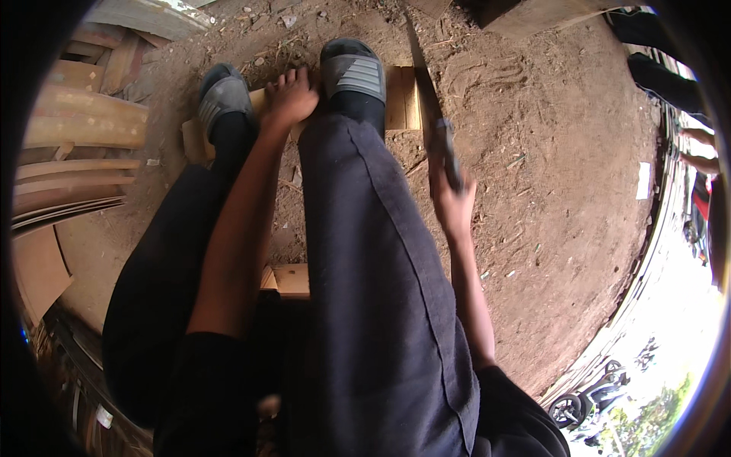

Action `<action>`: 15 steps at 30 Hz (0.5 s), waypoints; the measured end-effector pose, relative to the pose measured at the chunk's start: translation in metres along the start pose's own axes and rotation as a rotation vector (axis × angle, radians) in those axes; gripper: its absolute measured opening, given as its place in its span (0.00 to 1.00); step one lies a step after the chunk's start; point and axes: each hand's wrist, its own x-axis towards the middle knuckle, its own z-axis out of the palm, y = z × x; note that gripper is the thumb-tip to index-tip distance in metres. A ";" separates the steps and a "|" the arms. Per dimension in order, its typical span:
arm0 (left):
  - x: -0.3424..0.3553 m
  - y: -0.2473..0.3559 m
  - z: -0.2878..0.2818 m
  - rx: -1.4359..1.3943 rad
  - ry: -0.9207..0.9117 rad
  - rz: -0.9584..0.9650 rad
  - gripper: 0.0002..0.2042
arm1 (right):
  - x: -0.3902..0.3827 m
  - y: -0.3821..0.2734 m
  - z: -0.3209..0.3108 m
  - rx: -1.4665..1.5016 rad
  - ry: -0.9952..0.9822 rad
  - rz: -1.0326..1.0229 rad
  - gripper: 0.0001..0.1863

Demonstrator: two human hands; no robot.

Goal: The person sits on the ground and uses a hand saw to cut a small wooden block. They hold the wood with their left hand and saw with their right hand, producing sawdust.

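My right hand (454, 204) is closed round the handle of a handsaw (428, 84). Its long dark blade points away from me, along the cut end of a wooden board (401, 97) lying low across the ground. Whether the teeth touch the wood, I cannot tell. Between my feet, my left hand (292, 99) grips the same board with bent fingers over it. My left foot in a grey slide sandal (225, 99) and my right foot in another sandal (353, 75) rest on the board, hiding parts of it.
Stacked planks and wooden pieces (84, 122) line the left side. A large wooden piece (552, 15) lies at the far right. Bare brown soil (548, 190) spreads to the right. Other people stand at the right rim, and a motorcycle (579, 404) is at lower right.
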 end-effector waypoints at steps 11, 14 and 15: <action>0.010 -0.002 -0.028 -0.188 -0.024 -0.097 0.24 | -0.052 0.003 -0.014 -0.138 0.010 -0.011 0.09; 0.016 0.007 -0.019 -0.142 -0.029 -0.022 0.21 | -0.002 -0.015 0.002 -0.074 0.059 0.047 0.10; 0.014 0.005 -0.018 -0.159 -0.023 -0.014 0.20 | -0.005 -0.012 0.001 -0.081 0.045 0.001 0.10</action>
